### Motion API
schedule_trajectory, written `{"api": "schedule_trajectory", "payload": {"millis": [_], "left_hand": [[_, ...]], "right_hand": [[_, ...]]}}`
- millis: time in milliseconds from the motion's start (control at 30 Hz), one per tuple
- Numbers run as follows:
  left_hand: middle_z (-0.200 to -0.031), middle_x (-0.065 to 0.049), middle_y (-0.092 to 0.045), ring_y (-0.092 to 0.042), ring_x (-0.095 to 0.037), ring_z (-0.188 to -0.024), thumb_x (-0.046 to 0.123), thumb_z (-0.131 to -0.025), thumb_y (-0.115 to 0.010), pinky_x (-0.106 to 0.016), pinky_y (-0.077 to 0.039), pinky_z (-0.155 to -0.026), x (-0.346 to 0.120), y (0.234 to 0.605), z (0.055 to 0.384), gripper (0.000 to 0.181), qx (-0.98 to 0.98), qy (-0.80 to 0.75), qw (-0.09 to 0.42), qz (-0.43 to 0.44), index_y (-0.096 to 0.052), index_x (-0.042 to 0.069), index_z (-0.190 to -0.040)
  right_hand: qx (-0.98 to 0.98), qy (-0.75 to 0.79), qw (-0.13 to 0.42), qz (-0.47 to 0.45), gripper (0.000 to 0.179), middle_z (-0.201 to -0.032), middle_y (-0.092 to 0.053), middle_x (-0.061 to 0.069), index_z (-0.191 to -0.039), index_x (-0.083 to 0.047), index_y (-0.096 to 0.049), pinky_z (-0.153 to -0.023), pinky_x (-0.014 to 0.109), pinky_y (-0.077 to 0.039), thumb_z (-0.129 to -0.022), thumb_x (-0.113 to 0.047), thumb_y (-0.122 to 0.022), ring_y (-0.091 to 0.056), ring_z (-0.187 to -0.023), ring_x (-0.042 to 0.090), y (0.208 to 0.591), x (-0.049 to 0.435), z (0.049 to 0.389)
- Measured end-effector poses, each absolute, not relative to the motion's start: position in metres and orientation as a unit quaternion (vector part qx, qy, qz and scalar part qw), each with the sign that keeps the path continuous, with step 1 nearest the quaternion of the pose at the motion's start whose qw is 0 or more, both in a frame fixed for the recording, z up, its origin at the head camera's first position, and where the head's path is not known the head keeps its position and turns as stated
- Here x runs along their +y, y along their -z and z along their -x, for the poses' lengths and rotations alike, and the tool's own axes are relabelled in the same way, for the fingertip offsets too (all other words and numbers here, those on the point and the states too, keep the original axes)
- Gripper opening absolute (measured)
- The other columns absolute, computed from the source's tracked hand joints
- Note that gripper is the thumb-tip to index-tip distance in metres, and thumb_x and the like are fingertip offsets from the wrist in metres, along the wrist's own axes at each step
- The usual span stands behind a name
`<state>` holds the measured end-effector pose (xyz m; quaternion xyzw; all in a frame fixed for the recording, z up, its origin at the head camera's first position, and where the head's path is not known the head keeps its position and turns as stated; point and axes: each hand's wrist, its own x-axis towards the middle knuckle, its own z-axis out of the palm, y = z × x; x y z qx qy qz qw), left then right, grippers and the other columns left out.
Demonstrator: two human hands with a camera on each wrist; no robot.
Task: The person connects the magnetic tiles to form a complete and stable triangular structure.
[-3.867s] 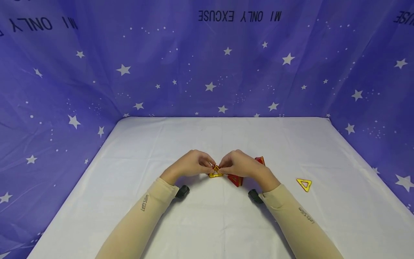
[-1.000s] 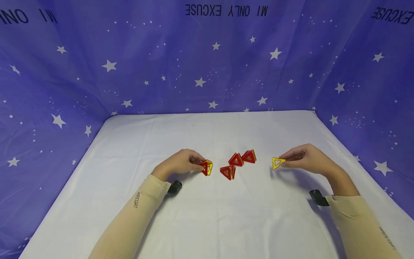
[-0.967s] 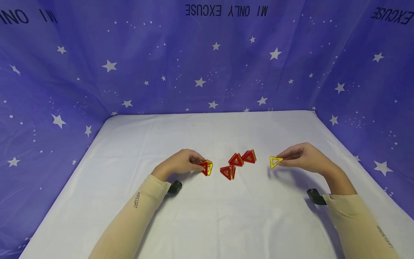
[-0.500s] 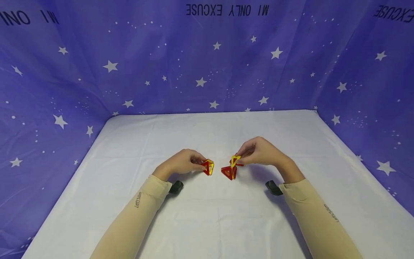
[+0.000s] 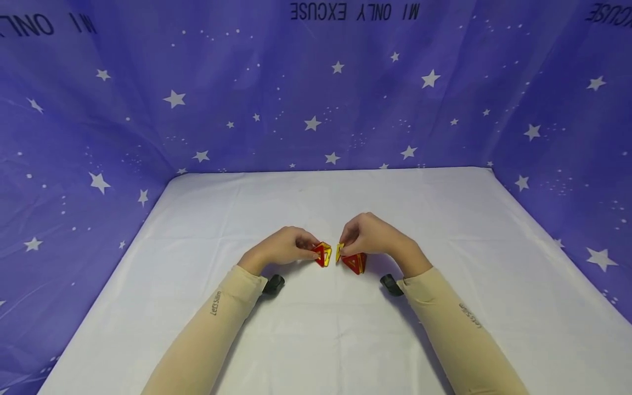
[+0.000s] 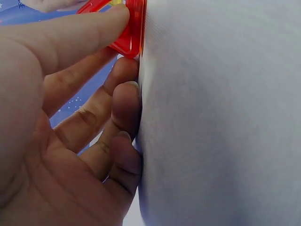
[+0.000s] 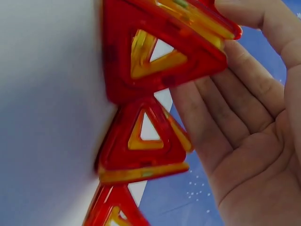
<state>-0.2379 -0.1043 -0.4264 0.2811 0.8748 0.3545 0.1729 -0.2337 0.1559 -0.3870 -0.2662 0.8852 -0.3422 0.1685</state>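
My left hand [image 5: 283, 246] holds a red and yellow pyramid of magnetic triangle tiles [image 5: 323, 254] low over the table, between thumb and fingers. In the left wrist view the thumb lies across its red tile [image 6: 136, 30], while the other fingers curl against the cloth. A yellow triangle tile [image 5: 338, 253], seen nearly edge-on, is pinched by my right hand [image 5: 380, 233] a short gap to the right of that pyramid. Just below the right hand sits a red and yellow pyramid [image 5: 355, 264]. The right wrist view shows more joined pyramids [image 7: 146, 136], partly hidden from the head camera.
A white cloth [image 5: 316, 340] covers the table. Purple star-printed curtains [image 5: 257, 88] enclose its back and sides. Dark wrist cameras [image 5: 274, 285] stick out from both sleeves, close above the cloth.
The yellow triangle tile, earlier lying at the right, was picked up by my right hand and carried left over the pyramids, close to the left hand's piece. The left hand has hardly moved lately.
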Motion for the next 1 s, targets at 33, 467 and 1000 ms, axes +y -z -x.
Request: {"api": "schedule_trajectory", "payload": {"millis": [33, 467, 1000], "left_hand": [[-0.099, 0.008, -0.069, -0.061, -0.013, -0.088, 0.027, -0.092, -0.076, -0.034, -0.048, -0.082, -0.104, 0.426, 0.238, 0.029, 0.874, -0.355, 0.173, -0.282, -0.075, 0.014, -0.118], [-0.097, 0.008, -0.069, -0.061, -0.013, -0.088, 0.025, -0.093, -0.076, -0.034, -0.049, -0.08, -0.104, 0.423, 0.235, 0.024, 0.867, -0.364, 0.174, -0.293, -0.077, 0.015, -0.114], [-0.093, 0.007, -0.068, -0.059, -0.013, -0.082, 0.022, -0.091, -0.077, -0.032, -0.049, -0.074, -0.106, 0.425, 0.237, 0.024, 0.882, -0.355, 0.145, -0.273, -0.076, 0.013, -0.114]], "right_hand": [[0.887, 0.336, 0.17, 0.267, 0.007, -0.076, -0.071, -0.004, -0.084, -0.012, -0.078, -0.065, 0.032, -0.055, -0.079, -0.012, -0.083, -0.065, -0.07, 0.014, 0.387, 0.154, 0.234], [0.891, 0.316, 0.174, 0.275, 0.012, -0.078, -0.07, -0.005, -0.088, -0.011, -0.076, -0.069, 0.029, -0.055, -0.08, -0.015, -0.084, -0.066, -0.072, 0.012, 0.392, 0.134, 0.234], [0.908, 0.313, 0.112, 0.257, 0.029, -0.096, -0.073, -0.003, -0.107, -0.007, -0.076, -0.084, 0.036, -0.055, -0.087, -0.028, -0.082, -0.068, -0.091, 0.015, 0.387, 0.143, 0.23]]}}
